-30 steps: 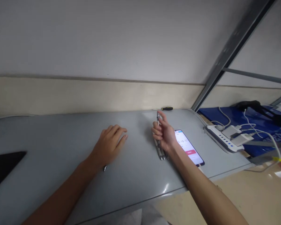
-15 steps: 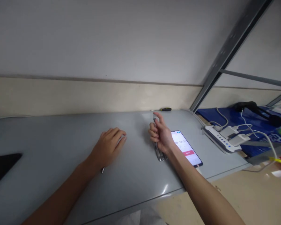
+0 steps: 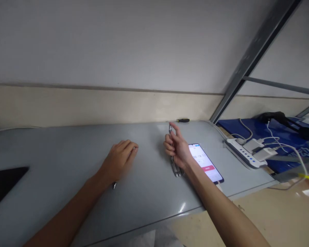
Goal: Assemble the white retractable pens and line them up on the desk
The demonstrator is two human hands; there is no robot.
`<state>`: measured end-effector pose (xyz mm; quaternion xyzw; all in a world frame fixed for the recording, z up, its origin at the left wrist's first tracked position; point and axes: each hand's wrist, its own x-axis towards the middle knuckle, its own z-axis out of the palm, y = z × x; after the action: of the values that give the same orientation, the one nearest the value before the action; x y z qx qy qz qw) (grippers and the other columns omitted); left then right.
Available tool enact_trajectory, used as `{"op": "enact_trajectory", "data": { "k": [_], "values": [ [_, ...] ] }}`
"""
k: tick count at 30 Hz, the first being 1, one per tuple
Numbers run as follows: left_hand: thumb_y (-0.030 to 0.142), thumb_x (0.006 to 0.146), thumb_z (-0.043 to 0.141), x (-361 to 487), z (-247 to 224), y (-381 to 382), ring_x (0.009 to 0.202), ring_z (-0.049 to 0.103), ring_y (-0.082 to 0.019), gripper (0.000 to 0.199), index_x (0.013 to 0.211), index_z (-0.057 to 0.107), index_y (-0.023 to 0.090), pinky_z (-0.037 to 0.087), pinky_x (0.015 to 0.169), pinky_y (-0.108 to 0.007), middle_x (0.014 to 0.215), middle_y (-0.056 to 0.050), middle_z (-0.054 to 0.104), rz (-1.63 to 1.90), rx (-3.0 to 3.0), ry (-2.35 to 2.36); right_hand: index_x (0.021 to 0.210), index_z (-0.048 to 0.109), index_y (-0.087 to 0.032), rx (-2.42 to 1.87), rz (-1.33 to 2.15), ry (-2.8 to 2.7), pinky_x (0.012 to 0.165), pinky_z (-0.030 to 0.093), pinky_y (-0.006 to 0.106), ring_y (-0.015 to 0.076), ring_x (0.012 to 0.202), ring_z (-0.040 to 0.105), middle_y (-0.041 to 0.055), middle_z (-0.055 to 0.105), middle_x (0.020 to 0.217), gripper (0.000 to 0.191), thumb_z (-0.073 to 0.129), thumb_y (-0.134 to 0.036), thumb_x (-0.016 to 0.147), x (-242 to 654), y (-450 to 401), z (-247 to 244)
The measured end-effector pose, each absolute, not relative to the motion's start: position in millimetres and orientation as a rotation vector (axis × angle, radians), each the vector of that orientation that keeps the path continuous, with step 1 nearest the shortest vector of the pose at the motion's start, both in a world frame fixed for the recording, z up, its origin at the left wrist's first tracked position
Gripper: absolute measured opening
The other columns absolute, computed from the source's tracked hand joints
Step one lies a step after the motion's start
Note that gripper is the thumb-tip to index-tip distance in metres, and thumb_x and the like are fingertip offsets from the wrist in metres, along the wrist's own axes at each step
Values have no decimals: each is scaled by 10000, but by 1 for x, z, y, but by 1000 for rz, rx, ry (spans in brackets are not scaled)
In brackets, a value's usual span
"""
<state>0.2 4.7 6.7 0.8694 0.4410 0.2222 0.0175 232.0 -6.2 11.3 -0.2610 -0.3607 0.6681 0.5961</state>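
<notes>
My right hand (image 3: 179, 147) is closed round a slim silver pen (image 3: 170, 129), held upright with a finger at its top. Beneath that hand, several more silver pens (image 3: 177, 172) lie on the grey table (image 3: 149, 199), partly hidden by the wrist. To the left, my left hand (image 3: 119, 159) rests low over the table with its fingers curled together; what they hold, if anything, is hidden. A dark pen tip (image 3: 114, 185) pokes out beside the left wrist.
A lit phone (image 3: 207, 164) showing a timer lies right of my right forearm. Behind is a screwdriver (image 3: 183, 120) by the wall. A white power strip (image 3: 244, 154) with chargers and cables sits at the right, and a black object (image 3: 5, 181) at the left.
The view has shifted very slightly. Both hands keep nearly the same pose and place, and the pen tip by the left wrist shows slightly more.
</notes>
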Motion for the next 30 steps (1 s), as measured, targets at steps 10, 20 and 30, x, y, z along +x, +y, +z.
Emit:
{"op": "enact_trajectory", "data": {
  "k": [10, 20, 30],
  "values": [
    [296, 971, 302, 1, 5, 5, 892, 561, -207, 311, 936, 590, 186, 426, 830, -370, 894, -52, 623, 690, 2678, 1383, 1289, 400, -386, -715, 1486, -897, 405, 168, 169, 78, 473, 282, -67, 399, 666, 438, 556, -326, 884, 229, -7, 10],
    [284, 961, 338, 1, 7, 4, 914, 563, -205, 264, 913, 582, 198, 420, 842, -368, 916, -48, 633, 644, 2684, 1380, 1172, 516, -266, -1044, 973, -1388, 732, 448, 312, 159, 735, 573, -19, 559, 759, 300, 507, -261, 872, 220, -8, -2],
    [303, 969, 349, 1, 4, 3, 940, 571, -208, 268, 898, 590, 211, 360, 862, -397, 939, -37, 639, 618, 2700, 1398, 1014, 629, -219, -1528, 293, -1898, 850, 307, 376, 242, 982, 514, 54, 670, 964, 259, 535, -119, 795, 225, -7, -6]
  ]
}}
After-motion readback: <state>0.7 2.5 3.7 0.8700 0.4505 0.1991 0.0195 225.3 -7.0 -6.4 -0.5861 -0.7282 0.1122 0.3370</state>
